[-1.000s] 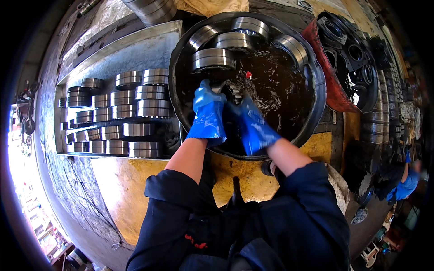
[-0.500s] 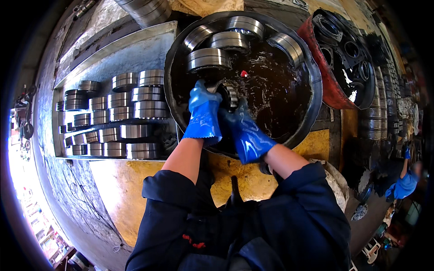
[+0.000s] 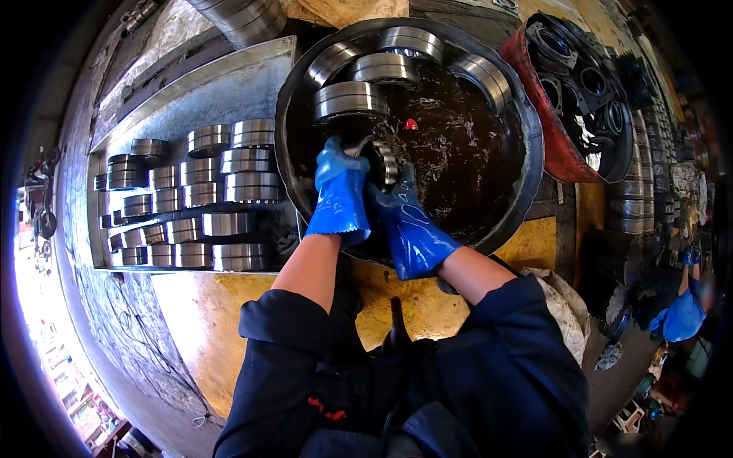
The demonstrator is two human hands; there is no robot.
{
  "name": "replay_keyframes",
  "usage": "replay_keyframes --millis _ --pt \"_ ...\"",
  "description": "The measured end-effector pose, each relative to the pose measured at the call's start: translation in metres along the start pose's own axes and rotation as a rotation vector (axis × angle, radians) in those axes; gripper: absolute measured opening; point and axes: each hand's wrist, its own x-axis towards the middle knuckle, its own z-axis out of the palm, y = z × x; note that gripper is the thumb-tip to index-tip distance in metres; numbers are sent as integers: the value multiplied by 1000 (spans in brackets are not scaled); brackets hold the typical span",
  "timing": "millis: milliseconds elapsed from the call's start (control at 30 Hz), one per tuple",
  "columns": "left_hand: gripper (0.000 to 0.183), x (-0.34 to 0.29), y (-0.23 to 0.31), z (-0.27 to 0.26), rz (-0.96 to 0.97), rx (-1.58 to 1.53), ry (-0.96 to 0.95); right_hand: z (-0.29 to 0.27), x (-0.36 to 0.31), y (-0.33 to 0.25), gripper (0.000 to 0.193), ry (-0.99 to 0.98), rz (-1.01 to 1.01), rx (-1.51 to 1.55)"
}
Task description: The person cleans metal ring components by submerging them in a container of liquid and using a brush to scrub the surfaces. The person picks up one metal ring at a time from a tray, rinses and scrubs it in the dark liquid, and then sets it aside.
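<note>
Both my hands are in blue rubber gloves, over the near side of a round dark basin [image 3: 535, 153] of brown liquid. My left hand [image 3: 337, 187] is closed on the left side of a metal roller bearing [image 3: 389, 163], whose row of rollers faces right. My right hand [image 3: 408, 217] grips the same bearing from its lower right, its fingertips partly hidden by dark liquid and shadow. Behind the bearing, several shiny steel bearing rings [image 3: 350, 101] lie in the basin, with another ring [image 3: 484, 79] against the far right wall. A small red piece [image 3: 411, 124] floats near the middle.
Left of the basin, a metal tray [image 3: 191, 88] holds rows of stacked bearings [image 3: 203, 169]. A red tub [image 3: 534, 103] of dark metal parts stands close on the right. Stacked metal rings [image 3: 628, 195] line the floor beyond it. Another person [image 3: 682, 314] in blue works at far right.
My right hand has shifted slightly left and down along the bearing. The bearing stays in nearly the same place, and ripples in the liquid have changed.
</note>
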Motion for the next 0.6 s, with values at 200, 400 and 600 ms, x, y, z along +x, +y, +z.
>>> replay_keyframes --millis 200,400,600 --pt "59 6 -4 3 -44 65 -9 -45 91 -39 79 -705 5 20" --pt "60 -5 11 12 -1 114 -42 13 95 36 61 -213 90 -4" --pt "60 -1 14 22 28 87 -37 -12 -2 56 66 -19 49 233"
